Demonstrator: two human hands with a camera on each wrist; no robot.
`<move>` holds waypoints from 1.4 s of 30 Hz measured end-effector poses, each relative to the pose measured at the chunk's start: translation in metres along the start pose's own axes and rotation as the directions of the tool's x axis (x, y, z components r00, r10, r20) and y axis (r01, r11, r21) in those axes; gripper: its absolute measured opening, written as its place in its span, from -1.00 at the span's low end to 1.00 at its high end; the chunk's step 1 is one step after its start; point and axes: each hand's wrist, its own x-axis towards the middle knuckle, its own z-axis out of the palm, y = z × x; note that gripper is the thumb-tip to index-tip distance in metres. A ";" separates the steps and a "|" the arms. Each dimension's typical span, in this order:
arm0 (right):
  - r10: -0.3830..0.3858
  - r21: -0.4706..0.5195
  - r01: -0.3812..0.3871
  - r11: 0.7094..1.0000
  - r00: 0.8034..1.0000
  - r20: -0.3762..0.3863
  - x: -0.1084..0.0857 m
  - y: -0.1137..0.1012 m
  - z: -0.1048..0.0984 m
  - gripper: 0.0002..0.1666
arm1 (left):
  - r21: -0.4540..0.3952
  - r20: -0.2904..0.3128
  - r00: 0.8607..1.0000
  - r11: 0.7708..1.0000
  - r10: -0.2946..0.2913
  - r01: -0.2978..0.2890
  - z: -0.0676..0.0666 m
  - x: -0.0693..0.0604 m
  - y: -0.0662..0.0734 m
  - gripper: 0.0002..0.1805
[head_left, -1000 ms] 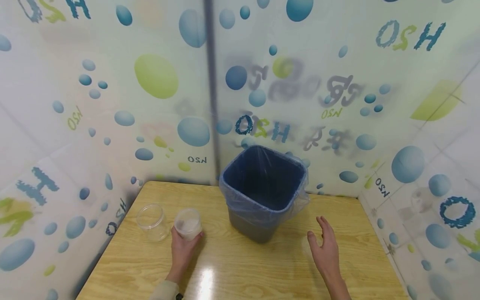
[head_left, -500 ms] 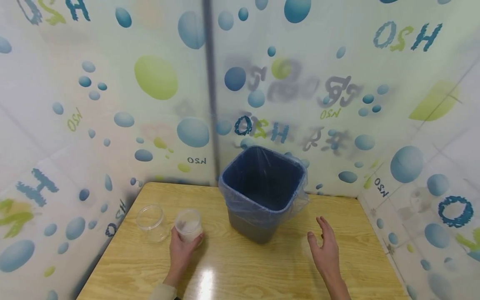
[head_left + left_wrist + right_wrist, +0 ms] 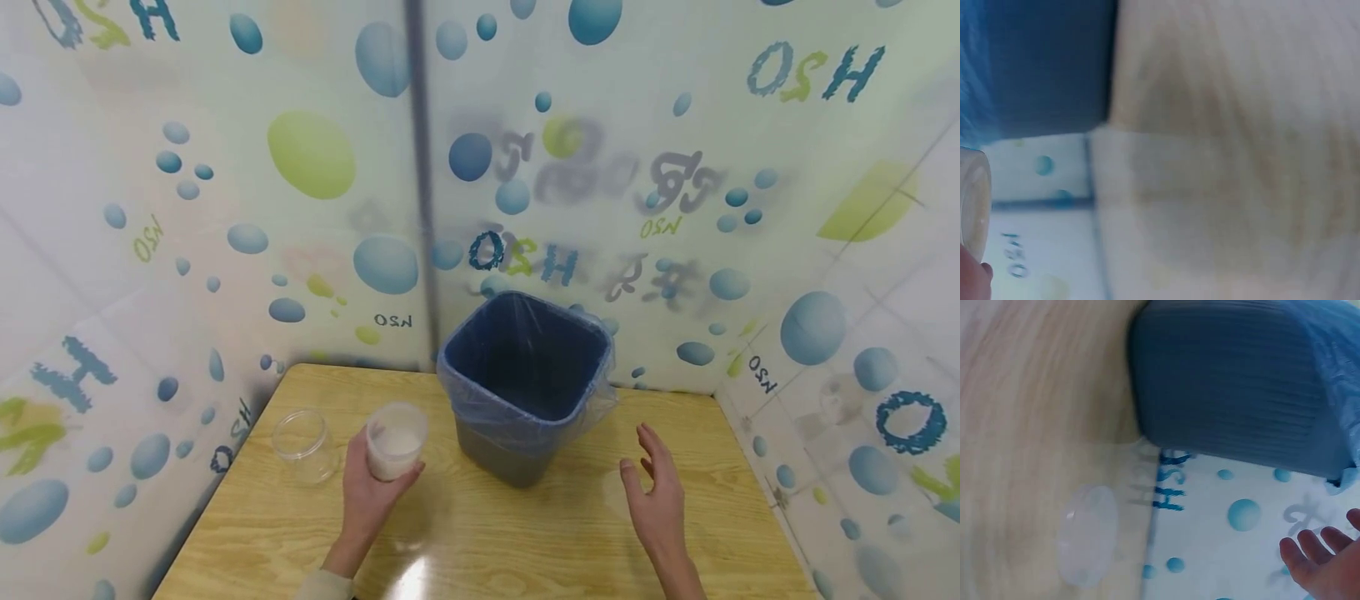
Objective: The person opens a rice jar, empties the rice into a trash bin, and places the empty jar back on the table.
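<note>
My left hand [image 3: 367, 496] grips a translucent plastic cup [image 3: 396, 442], which has something whitish in it and is held up off the table, left of the bin. Only part of that cup [image 3: 975, 206] and a bit of the fingers show in the left wrist view. A grey-blue trash bin [image 3: 498, 450] stands at the middle, lined with a clear bluish bag [image 3: 483, 408]. To the bin's right, my right hand [image 3: 656, 504] is held in the air with its fingers apart and nothing in it. The right wrist view shows its fingers loosely extended.
A clear empty-looking jar [image 3: 306, 450] stands on the wooden table [image 3: 510, 542] at the left. A translucent oval piece, perhaps a lid [image 3: 1088, 537], lies on the table near the bin in the right wrist view. Patterned curtains [image 3: 360, 167] enclose the back and sides.
My left hand has lifted the cup off the table and moved it slightly right, toward the bin. The right hand has shifted only a little.
</note>
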 end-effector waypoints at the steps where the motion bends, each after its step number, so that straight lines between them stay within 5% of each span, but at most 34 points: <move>1: -0.012 0.014 0.012 1.000 1.000 -0.012 0.000 -0.002 0.000 -0.38 | -0.002 0.001 0.999 0.999 0.032 -0.032 0.000 0.002 0.005 0.10; 7: -0.130 0.127 0.138 0.982 0.989 -0.063 0.001 -0.023 -0.003 -0.35 | 0.022 0.016 0.981 0.981 0.193 -0.193 -0.001 0.009 0.037 0.10; 12: -0.224 0.191 0.235 0.953 0.972 -0.078 0.004 -0.042 -0.003 -0.31 | 0.013 0.063 0.950 0.952 0.306 -0.307 0.002 0.013 0.061 0.07; 20: -0.308 0.236 0.318 0.919 0.948 -0.077 0.006 -0.067 -0.003 -0.30 | -0.022 0.092 0.861 0.865 0.500 -0.501 0.007 0.023 0.091 -0.01; 32: -0.411 0.288 0.403 0.869 0.911 -0.034 0.002 -0.098 0.005 -0.31 | 0.161 0.208 0.802 0.789 0.560 -0.593 0.013 0.027 0.124 0.04; 42: -0.365 0.314 0.318 0.895 0.926 0.102 -0.007 -0.125 0.018 -0.27 | 0.243 0.330 0.753 0.720 0.569 -0.650 0.023 0.026 0.142 0.14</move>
